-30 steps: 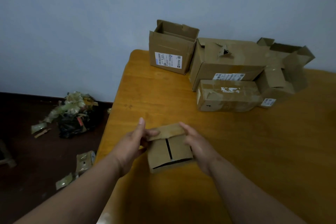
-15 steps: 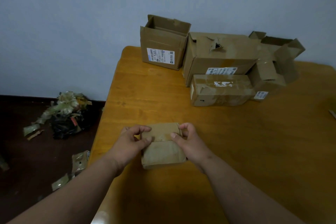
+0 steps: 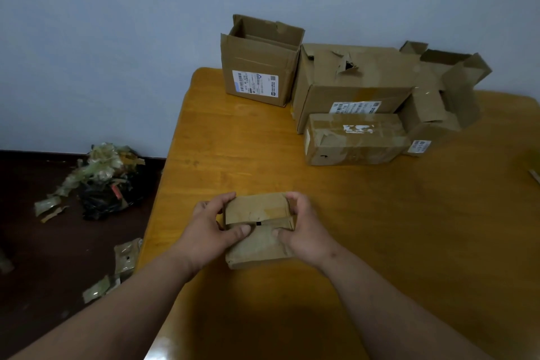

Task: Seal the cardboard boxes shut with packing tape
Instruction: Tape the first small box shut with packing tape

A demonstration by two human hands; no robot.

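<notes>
From the head camera we look down on an orange-brown wooden table point(image 3: 380, 213) set against a pale blue wall point(image 3: 117, 38). At about twelve o'clock from our hands stands an open-topped brown cardboard box point(image 3: 260, 61) with a white shipping label point(image 3: 255, 84) carrying a barcode and small print too fine for us to read. Touching its right side is a larger torn brown carton point(image 3: 350, 79) with its own white label, also unreadable, and in front of that lies a long taped brown box point(image 3: 355, 142) bearing a scrap of torn white sticker. At two o'clock sits a crumpled open carton with raised flaps point(image 3: 447, 88), a small white label at its lower corner. Near the table's front edge our left hand point(image 3: 210, 231) and right hand point(image 3: 306, 231) grip a small flat brown cardboard box point(image 3: 258, 231) from either side: fingers curl over its far top edge, and both thumbs press down on the near flap, where a thin dark seam shows between the flaps. Both forearms reach in from the bottom of the frame, angled toward each other. At nine o'clock, on the dark floor point(image 3: 43, 272), lies a heap of crumpled tape and black plastic scraps point(image 3: 102, 178).
</notes>
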